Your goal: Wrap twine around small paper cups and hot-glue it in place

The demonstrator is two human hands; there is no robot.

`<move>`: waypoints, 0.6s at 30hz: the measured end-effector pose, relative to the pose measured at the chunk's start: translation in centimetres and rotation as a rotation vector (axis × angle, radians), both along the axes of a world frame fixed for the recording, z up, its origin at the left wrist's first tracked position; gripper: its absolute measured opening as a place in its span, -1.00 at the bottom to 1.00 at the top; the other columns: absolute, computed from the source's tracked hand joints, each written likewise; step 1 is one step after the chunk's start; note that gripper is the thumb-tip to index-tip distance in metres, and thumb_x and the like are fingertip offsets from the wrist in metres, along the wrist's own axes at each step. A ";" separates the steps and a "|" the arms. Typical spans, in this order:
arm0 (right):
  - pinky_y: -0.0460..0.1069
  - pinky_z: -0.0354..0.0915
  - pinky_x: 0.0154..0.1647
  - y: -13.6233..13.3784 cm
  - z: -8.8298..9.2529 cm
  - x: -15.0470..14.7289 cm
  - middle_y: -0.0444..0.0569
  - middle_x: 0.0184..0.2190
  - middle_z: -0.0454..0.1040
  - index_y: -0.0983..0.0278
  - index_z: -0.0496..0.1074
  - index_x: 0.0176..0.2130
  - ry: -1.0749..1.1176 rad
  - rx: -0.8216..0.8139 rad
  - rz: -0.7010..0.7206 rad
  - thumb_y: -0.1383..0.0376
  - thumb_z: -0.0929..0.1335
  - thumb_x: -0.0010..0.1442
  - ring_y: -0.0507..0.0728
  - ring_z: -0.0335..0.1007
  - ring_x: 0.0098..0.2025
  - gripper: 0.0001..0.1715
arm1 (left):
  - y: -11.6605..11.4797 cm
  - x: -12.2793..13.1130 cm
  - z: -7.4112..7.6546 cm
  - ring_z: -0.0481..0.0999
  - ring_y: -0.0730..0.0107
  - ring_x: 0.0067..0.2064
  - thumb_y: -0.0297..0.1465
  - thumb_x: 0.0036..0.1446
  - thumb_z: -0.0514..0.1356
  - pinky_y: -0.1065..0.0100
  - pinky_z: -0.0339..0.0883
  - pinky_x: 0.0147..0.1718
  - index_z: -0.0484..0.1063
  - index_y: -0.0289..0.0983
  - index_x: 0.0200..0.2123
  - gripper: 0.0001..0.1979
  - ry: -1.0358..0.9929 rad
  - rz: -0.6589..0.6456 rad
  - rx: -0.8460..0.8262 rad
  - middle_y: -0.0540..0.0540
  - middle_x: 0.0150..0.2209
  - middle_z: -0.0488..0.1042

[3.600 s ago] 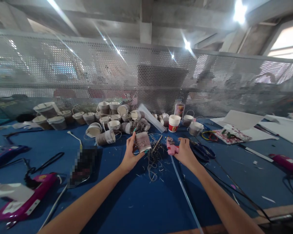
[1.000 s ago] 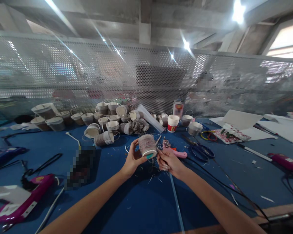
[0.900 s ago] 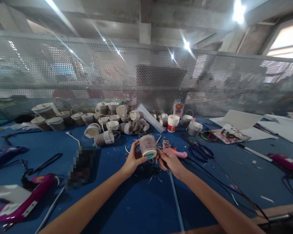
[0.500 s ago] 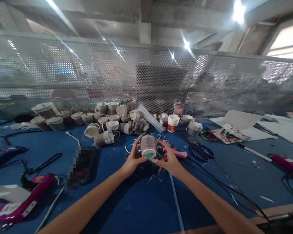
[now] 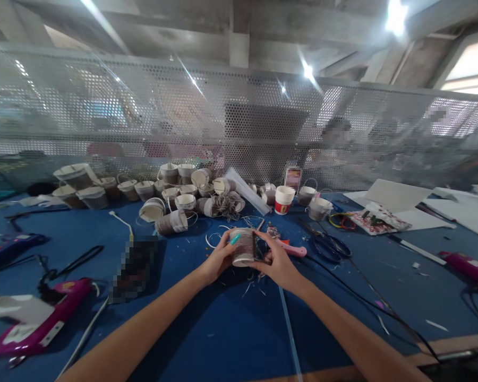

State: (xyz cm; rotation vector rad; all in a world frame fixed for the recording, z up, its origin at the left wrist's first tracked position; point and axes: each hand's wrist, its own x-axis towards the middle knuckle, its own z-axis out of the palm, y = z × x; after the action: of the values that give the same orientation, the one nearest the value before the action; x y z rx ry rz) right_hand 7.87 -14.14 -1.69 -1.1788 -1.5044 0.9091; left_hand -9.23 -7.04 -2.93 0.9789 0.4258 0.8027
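Note:
Between my two hands is a small paper cup wrapped in grey-brown cord (image 5: pixel 242 248), held above the blue table with its pale rim facing down toward me. My left hand (image 5: pixel 219 259) grips its left side, the thumb with a teal nail lying across the cord. On the opposite side, my right hand (image 5: pixel 278 264) has its fingers and thumb closed round the cup. Just behind my right hand lies a pink-handled tool (image 5: pixel 295 249). White wire loops (image 5: pixel 212 240) and cord scraps lie behind the cup.
Several cord-wrapped cups (image 5: pixel 171 223) with handles crowd the back left. White paper cups with a red band (image 5: pixel 283 200) stand behind my hands. Dark-blue-handled scissors (image 5: pixel 330 248) lie to the right, a magenta glue gun (image 5: pixel 43 318) at the left. A perforated metal screen (image 5: pixel 175 122) borders the back.
The cup has turned in my hands, so its corded side shows more and its pale end less. My left thumb has moved up from the rim onto the cord.

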 end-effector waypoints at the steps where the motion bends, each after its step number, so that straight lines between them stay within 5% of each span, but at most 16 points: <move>1: -0.04 0.31 -0.54 -0.1 0.0 0.0 0.01 -0.21 0.36 0.14 0.14 0.13 -0.022 0.024 -0.005 0.18 0.44 -0.10 0.07 0.31 -0.42 -0.17 | 0.1 0.1 0.0 0.44 0.27 -0.20 -0.28 -0.13 0.29 0.28 0.29 -0.21 0.25 -0.18 -0.10 -0.52 0.016 0.000 -0.020 -0.09 -0.19 0.42; 12: -0.11 0.16 -0.67 -0.2 0.0 0.3 -0.30 -0.65 0.10 0.18 0.06 0.15 -0.011 -0.037 0.047 0.19 0.46 -0.13 -0.07 0.01 -0.68 -0.09 | 0.5 -0.2 0.8 0.46 0.33 -0.29 -0.42 -0.17 0.32 0.33 0.26 -0.26 0.38 -0.25 -0.19 -0.61 0.110 0.022 -0.111 -0.06 -0.28 0.48; 15: -0.08 0.25 -0.64 0.2 -0.5 0.9 -0.32 -0.63 0.13 0.17 0.04 0.13 0.086 -0.088 0.114 0.20 0.48 -0.17 -0.10 -0.04 -0.71 -0.05 | 1.1 -0.8 0.6 0.46 0.29 -0.28 -0.38 -0.14 0.29 0.31 0.24 -0.25 0.39 -0.28 -0.15 -0.60 0.146 0.002 -0.101 -0.12 -0.23 0.48; 18: -0.09 0.31 -0.64 0.7 -0.9 1.4 -0.19 -0.39 0.31 0.14 0.11 0.04 0.201 -0.125 0.118 0.16 0.47 -0.16 -0.15 0.00 -0.70 -0.19 | 1.6 -1.3 0.3 0.46 0.21 -0.22 -0.32 -0.12 0.27 0.28 0.22 -0.22 0.38 -0.32 -0.10 -0.55 0.190 -0.071 -0.087 -0.20 -0.17 0.47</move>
State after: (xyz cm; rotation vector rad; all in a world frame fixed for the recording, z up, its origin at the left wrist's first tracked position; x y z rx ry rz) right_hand 9.23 -13.39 -2.58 -1.0601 -1.3812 1.1806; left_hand -10.58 -5.40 -2.66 0.9870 0.5822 0.6238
